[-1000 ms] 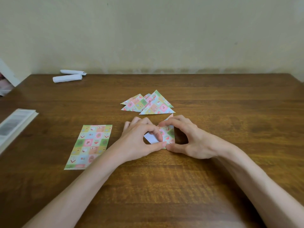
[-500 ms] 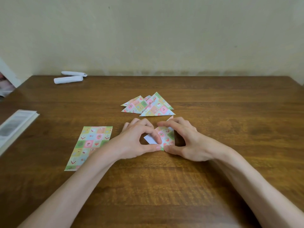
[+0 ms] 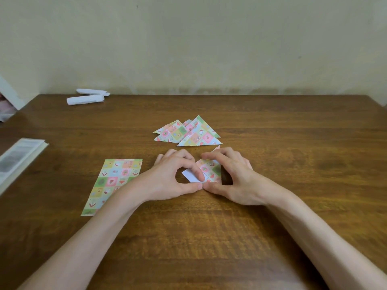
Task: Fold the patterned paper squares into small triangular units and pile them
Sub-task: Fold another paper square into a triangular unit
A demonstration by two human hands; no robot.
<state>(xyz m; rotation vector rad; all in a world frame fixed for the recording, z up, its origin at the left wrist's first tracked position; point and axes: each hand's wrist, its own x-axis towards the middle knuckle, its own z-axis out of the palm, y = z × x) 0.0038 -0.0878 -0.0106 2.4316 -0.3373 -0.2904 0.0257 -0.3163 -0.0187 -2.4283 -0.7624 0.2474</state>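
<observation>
Barely any change: L hand (image 3: 169, 177) & R hand (image 3: 235, 177) still pinch the half-folded paper (image 3: 210, 170), creasing. Unit unfinished; triangle pile (image 3: 194, 133) waits.

A plain room in a home is suggested, used as a craft corner. A dark wooden table (image 3: 272, 237) is set against a bare cream wall (image 3: 209, 49), stained along its foot. Rolled white papers (image 3: 85, 99) are seen at the upper left, a printed booklet (image 3: 18, 155) at the left edge, and folded paper triangles (image 3: 188, 132) at the centre.
</observation>
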